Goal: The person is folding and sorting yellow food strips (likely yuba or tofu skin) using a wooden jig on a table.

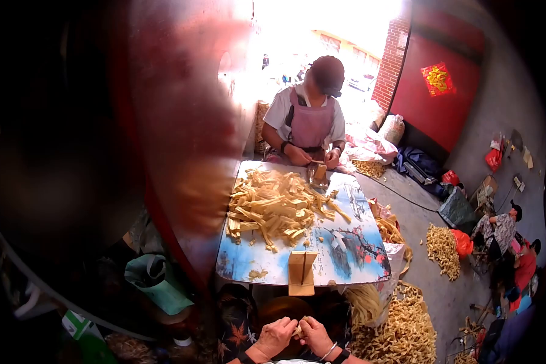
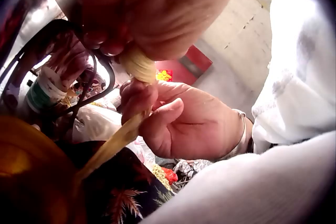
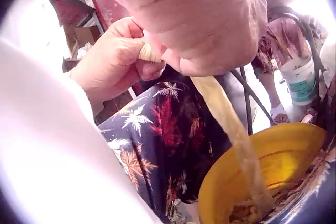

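In the head view my left hand (image 1: 275, 337) and right hand (image 1: 315, 335) meet above the lap. A pale yellow strip is pinched between them; its wound part (image 2: 139, 66) shows between the fingers in the left wrist view. From my right hand (image 3: 189, 22) the loose end of the strip (image 3: 231, 124) hangs down over a yellow basin (image 3: 210, 182). My left hand (image 3: 113, 58) grips the other side of the wound part (image 3: 149, 53).
A painted table (image 1: 236, 267) bears a pile of yellow strips (image 1: 273, 206) and a small wooden stand (image 1: 301, 273). Across it sits a person in an apron (image 1: 312, 124). Knotted pieces (image 1: 406, 321) lie heaped at the lower right; a white bucket (image 3: 299, 79) stands beyond the basin.
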A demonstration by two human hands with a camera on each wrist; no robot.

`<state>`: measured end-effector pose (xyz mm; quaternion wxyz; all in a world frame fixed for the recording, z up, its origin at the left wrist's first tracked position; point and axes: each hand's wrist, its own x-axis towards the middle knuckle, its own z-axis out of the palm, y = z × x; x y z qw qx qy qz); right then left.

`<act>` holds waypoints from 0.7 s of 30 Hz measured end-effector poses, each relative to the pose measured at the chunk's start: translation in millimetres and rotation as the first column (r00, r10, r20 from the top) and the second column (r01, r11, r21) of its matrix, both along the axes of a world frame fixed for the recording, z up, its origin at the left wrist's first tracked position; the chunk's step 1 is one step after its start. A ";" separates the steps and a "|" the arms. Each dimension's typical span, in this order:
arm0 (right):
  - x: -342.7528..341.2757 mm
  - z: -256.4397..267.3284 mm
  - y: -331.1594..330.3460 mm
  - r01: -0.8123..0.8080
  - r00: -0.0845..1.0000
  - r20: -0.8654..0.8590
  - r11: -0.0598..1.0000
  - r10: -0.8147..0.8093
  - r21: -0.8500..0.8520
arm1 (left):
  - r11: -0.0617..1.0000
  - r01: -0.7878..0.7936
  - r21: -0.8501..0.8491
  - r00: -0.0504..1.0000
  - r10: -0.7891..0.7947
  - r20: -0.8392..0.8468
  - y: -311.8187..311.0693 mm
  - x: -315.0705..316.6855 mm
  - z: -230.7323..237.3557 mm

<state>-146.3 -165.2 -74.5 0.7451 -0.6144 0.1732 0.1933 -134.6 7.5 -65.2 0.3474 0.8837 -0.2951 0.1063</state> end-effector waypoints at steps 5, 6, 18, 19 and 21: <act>1.3 -12.2 -1.5 0.005 0.999 -0.038 1.000 -0.005 -0.011 | 0.994 -0.017 -0.104 1.000 0.018 0.006 -8.5 0.6 4.2; 1.6 -12.1 -2.5 -0.028 0.999 -0.026 0.999 0.028 -0.036 | 0.994 -0.022 -0.104 1.000 0.021 -0.016 -9.4 1.1 2.1; -0.3 7.2 4.0 -0.074 0.921 0.286 0.840 0.264 -0.538 | 0.969 -0.199 -0.145 0.876 0.109 -0.469 -8.4 5.7 -7.5; 1.4 6.7 3.7 -0.050 0.917 0.307 0.836 0.256 -0.546 | 0.942 -0.213 -0.261 0.845 0.044 -0.533 -7.2 6.9 -10.1; 2.1 5.5 0.7 -0.105 0.969 0.172 0.922 0.180 -0.372 | 0.929 -0.232 -0.288 0.832 0.036 -0.553 -7.2 5.2 -10.0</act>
